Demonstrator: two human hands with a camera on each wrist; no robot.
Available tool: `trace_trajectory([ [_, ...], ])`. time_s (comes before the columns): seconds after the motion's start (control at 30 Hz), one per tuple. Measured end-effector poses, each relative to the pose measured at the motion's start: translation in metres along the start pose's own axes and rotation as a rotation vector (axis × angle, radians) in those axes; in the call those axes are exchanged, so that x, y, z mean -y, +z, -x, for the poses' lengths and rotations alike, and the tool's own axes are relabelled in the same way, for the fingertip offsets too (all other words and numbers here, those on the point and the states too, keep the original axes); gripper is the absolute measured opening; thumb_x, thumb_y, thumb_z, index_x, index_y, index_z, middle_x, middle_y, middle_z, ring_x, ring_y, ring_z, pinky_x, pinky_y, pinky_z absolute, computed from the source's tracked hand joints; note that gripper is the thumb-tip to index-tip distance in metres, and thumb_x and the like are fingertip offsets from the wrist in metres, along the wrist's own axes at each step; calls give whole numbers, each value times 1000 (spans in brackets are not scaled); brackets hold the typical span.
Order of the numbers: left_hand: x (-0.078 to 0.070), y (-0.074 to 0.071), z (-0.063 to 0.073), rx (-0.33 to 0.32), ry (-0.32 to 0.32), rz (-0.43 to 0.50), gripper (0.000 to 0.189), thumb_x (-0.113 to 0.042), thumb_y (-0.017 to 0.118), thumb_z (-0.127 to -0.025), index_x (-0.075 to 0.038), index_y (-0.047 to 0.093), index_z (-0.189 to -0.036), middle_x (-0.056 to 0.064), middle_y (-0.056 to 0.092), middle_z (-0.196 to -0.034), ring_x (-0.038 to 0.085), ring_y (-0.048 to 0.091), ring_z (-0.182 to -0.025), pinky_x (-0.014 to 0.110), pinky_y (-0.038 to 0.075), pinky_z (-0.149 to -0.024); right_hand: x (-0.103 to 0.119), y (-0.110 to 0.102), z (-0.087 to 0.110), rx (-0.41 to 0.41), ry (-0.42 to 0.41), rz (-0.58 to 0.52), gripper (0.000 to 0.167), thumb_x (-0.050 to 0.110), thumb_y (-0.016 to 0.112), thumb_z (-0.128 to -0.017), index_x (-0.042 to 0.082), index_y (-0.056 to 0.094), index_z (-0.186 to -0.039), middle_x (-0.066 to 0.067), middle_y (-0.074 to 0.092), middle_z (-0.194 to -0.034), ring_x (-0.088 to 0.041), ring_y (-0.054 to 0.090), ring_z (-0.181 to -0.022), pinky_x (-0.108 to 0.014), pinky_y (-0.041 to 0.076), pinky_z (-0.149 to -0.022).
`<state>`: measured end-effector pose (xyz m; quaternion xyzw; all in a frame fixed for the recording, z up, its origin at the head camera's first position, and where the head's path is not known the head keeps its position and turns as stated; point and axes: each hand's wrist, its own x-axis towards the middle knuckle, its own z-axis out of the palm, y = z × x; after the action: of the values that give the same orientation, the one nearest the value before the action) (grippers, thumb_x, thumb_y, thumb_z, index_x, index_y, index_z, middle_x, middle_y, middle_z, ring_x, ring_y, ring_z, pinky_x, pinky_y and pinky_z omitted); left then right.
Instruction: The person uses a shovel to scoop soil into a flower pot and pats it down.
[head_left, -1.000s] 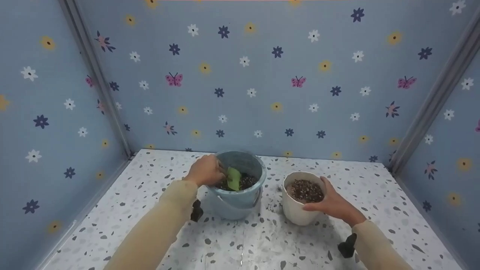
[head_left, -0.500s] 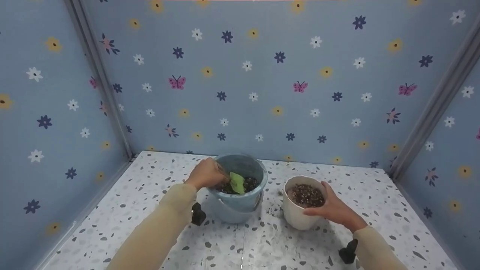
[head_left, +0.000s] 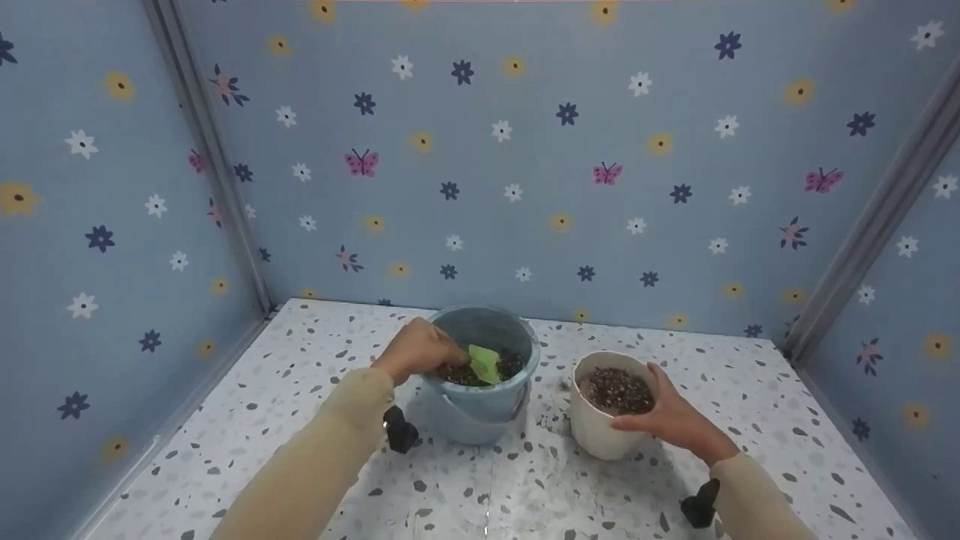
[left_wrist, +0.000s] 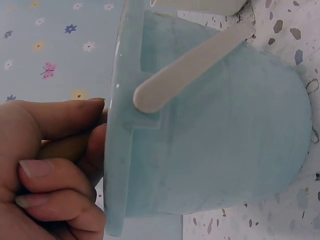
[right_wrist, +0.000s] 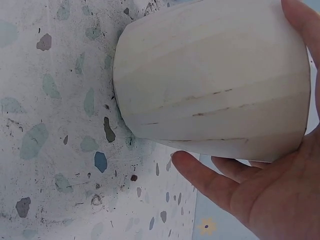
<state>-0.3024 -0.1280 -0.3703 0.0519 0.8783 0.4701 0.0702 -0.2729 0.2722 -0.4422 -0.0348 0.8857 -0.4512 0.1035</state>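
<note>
My left hand [head_left: 420, 351] reaches over the left rim of a pale blue bucket [head_left: 480, 412] and grips a small trowel by its wooden handle [left_wrist: 65, 148]. The trowel's green blade [head_left: 484, 365] rests low in the bucket, against dark soil; its tip is partly hidden there. To the right stands a white plant pot [head_left: 596, 427] with brown, speckled soil [head_left: 619, 391] in it. My right hand [head_left: 679, 420] holds this pot from its right side, thumb near the front rim and fingers behind. In the right wrist view the pot's ribbed wall [right_wrist: 215, 85] shows dark scuffs.
Both vessels stand on a white speckled table [head_left: 450, 495], with crumbs of soil between them. The bucket's grey handle [left_wrist: 190, 67] hangs down its side. Flower-patterned blue walls [head_left: 525, 187] close off the back and both sides. A black device [head_left: 701, 504] sits at the right wrist.
The green trowel blade has shifted right inside the bucket and tilted, the left hand moving slightly with it. My right hand stays on the pot. The head view has shifted a little.
</note>
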Motion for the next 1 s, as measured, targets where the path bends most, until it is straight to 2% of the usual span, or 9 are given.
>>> trace_trajectory([
  [0.2, 3, 2, 4, -24, -32, 84, 13, -17, 79, -79, -4, 78, -79, 3, 70, -72, 20, 63, -69, 29, 49, -62, 1, -1, -1, 5, -1, 11, 132, 44, 86, -75, 4, -11, -155, -30, 4, -158, -52, 17, -141, -66, 31, -103],
  [0.33, 2, 5, 5, -38, -44, 133, 15, -17, 80, -80, -2, 77, -78, 8, 69, -72, 16, 60, -63, 29, 49, -60, 2, -3, -2, -1, -3, 25, 132, 46, 85, -75, 3, -11, -155, -29, 4, -159, -52, 15, -142, -68, 27, -105],
  [0.5, 1, 5, 10, -54, -56, 184, 17, -17, 78, -82, 0, 76, -82, 14, 71, -80, 18, 61, -66, 32, 52, -65, 3, -4, -4, -1, -2, 28, 133, 47, 85, -74, 5, -11, -156, -29, 2, -159, -52, 13, -142, -68, 24, -106],
  [0.7, 3, 5, 12, -82, -75, 240, 15, -19, 79, -82, -5, 78, -80, 6, 71, -81, 19, 63, -71, 31, 51, -65, 4, -3, -3, 8, -6, 25, 131, 47, 84, -76, 6, -12, -156, -29, 0, -160, -52, 12, -143, -67, 26, -105],
  [0.8, 5, 6, 13, -95, -91, 254, 16, -22, 80, -81, -6, 79, -84, 3, 71, -82, 19, 63, -74, 28, 46, -58, 3, -2, -1, 15, -1, 25, 130, 47, 83, -77, 6, -12, -156, -29, -1, -159, -52, 13, -143, -67, 28, -104],
  [1.0, 7, 7, 16, -108, -109, 289, 17, -23, 81, -81, -8, 80, -86, 5, 70, -75, 12, 51, -56, 24, 30, -44, 2, 0, 1, 5, 14, 35, 131, 47, 84, -76, 4, -12, -155, -30, 1, -159, -52, 13, -142, -68, 25, -105],
])
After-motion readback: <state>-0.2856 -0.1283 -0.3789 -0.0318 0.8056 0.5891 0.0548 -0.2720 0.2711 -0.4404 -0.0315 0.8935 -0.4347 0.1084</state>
